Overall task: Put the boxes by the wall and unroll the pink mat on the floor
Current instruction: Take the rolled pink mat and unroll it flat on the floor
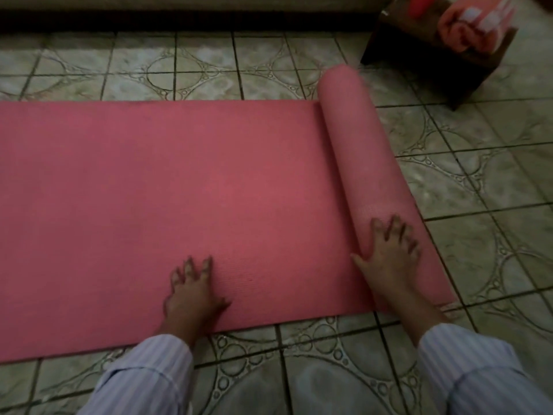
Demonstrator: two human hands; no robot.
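The pink mat (155, 205) lies flat on the tiled floor across the left and middle of the head view. Its rolled part (359, 151) stands as a thick tube on the right, running from far to near. My left hand (191, 292) rests palm down on the flat mat near its front edge, fingers spread. My right hand (389, 250) presses flat against the near end of the roll, fingers apart, not gripping. A dark brown box (419, 46) with red and pink printing sits at the top right, close to the wall.
A light wall base with a dark shadowed strip (179, 19) runs along the top. Patterned green-grey floor tiles (484, 181) lie to the right of the roll and in front of the mat. My striped sleeves fill the bottom edge.
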